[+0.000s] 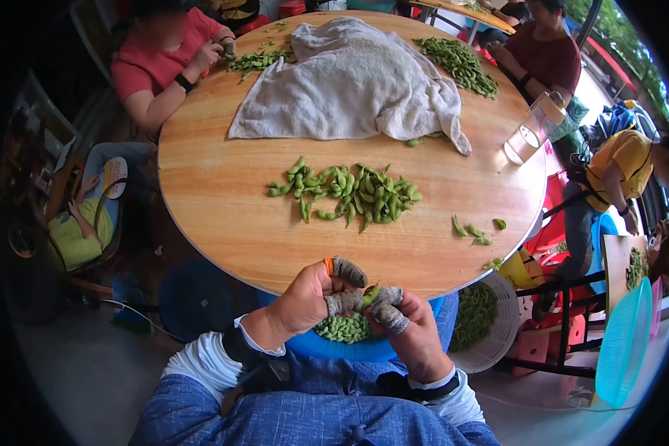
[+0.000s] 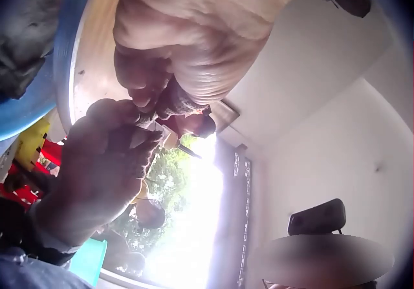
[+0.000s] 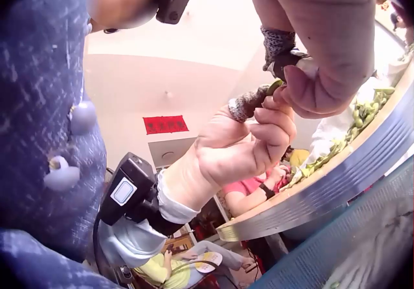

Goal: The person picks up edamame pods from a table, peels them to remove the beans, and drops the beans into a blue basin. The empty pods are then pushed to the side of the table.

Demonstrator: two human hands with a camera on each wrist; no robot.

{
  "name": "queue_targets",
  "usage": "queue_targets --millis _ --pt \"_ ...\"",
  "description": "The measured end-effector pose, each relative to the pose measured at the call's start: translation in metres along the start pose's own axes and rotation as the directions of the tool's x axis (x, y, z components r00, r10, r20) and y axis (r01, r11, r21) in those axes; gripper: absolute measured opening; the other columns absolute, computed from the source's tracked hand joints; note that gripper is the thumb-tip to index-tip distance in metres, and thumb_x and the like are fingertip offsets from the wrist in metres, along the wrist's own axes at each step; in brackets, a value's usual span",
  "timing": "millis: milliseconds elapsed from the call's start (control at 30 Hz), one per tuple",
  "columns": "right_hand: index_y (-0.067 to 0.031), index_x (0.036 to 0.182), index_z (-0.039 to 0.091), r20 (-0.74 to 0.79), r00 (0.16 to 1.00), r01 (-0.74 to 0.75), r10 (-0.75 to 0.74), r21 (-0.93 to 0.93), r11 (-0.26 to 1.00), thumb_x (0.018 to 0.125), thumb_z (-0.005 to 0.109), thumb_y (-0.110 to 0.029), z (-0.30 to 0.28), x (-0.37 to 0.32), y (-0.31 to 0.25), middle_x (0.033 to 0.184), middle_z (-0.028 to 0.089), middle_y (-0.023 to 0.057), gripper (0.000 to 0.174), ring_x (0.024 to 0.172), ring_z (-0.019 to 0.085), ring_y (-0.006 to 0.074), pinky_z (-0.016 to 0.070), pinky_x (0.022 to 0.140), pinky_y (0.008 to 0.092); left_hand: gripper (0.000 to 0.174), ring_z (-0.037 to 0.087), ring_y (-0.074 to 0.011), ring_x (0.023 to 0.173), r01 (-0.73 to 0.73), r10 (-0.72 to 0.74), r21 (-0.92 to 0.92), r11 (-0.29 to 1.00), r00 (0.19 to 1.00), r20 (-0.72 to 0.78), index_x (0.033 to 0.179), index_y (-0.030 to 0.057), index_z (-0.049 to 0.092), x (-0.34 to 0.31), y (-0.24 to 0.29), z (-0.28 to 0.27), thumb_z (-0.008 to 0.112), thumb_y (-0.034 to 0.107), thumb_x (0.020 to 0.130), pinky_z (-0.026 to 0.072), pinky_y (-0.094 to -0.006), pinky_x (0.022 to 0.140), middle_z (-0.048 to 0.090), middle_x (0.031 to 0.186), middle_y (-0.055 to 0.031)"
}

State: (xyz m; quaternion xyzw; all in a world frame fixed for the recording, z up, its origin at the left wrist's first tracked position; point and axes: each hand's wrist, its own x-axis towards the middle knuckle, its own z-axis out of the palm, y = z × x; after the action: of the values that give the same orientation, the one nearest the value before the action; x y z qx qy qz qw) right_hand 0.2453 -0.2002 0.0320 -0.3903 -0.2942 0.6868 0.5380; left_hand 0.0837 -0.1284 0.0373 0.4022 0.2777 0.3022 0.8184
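Note:
A green edamame pod [image 1: 370, 296] is pinched between both hands, just off the near edge of the round table. My left hand [image 1: 305, 296] grips its one end with thumb and forefinger, both in grey knitted finger covers. My right hand [image 1: 418, 334], with similar covers, pinches the other end. In the right wrist view the pod [image 3: 276, 85] shows as a small green bit between the fingertips; in the left wrist view the fingers hide it. Below the hands, shelled green beans [image 1: 343, 328] lie in a blue basin [image 1: 379, 351].
On the wooden table [image 1: 215, 201] lie a heap of pods [image 1: 372, 195], a few stray pods [image 1: 477, 236], a grey-white towel [image 1: 334, 89] and a glass bottle [image 1: 524, 141]. A white basket [image 1: 507, 327] of pods stands at the right. Other people sit around the table.

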Motion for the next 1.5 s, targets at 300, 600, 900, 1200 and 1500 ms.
queue_targets --millis 300,600,900,1200,1500 --pt "0.0017 0.097 0.055 0.048 0.998 0.03 -0.031 0.018 0.999 0.079 0.056 -0.007 0.002 -0.003 -0.002 0.088 0.059 0.0029 0.02 0.078 0.054 0.0085 0.043 0.069 0.0214 0.026 0.053 -0.0078 0.066 -0.052 0.053 -0.033 0.998 0.998 0.017 0.093 0.0037 0.051 -0.004 -0.003 0.001 0.065 0.005 0.071 0.0439 -0.019 0.057 0.056 0.079 -0.0024" --pt "0.0025 0.099 0.053 0.073 0.997 0.03 -0.031 0.021 0.999 0.08 0.055 -0.009 0.002 -0.005 -0.004 0.091 0.059 0.0044 0.022 0.081 0.055 0.0104 0.0439 0.073 0.0236 0.026 0.054 -0.0081 0.066 -0.062 0.063 -0.025 0.998 0.998 0.016 0.092 0.0037 0.05 -0.004 -0.005 0.002 0.065 0.005 0.071 0.0443 -0.0193 0.057 0.056 0.079 -0.0025" --pt "0.0023 0.101 0.052 0.063 0.998 0.021 -0.023 0.037 0.999 0.08 0.055 -0.006 0.002 -0.004 -0.003 0.093 0.058 0.0056 0.023 0.084 0.055 0.0114 0.0437 0.076 0.0244 0.025 0.054 -0.0081 0.069 -0.043 0.045 -0.039 0.998 0.998 0.036 0.092 0.004 0.051 -0.003 -0.004 0.003 0.065 0.004 0.071 0.0445 -0.0194 0.057 0.056 0.081 -0.0019" --pt "0.0019 0.1 0.052 0.041 0.999 0.03 -0.03 0.0 1.0 0.08 0.054 -0.003 0.003 0.0 -0.003 0.093 0.058 0.0048 0.021 0.084 0.054 0.0106 0.0429 0.076 0.024 0.022 0.054 -0.0077 0.07 -0.037 0.035 0.032 0.999 0.998 0.053 0.09 0.0046 0.051 0.0 -0.003 0.001 0.063 0.002 0.072 0.0444 -0.0198 0.059 0.055 0.082 -0.0012" --pt "0.0019 0.097 0.052 -0.01 1.0 0.012 -0.013 -0.064 0.998 0.08 0.052 -0.002 -0.001 0.011 -0.001 0.09 0.057 0.0026 0.018 0.082 0.052 0.0087 0.0412 0.075 0.0223 0.023 0.052 -0.0087 0.071 -0.186 0.204 0.446 0.876 0.979 0.008 0.094 0.0033 0.049 -0.001 -0.005 0.011 0.061 0.004 0.074 0.0438 -0.0211 0.061 0.055 0.083 -0.0022"
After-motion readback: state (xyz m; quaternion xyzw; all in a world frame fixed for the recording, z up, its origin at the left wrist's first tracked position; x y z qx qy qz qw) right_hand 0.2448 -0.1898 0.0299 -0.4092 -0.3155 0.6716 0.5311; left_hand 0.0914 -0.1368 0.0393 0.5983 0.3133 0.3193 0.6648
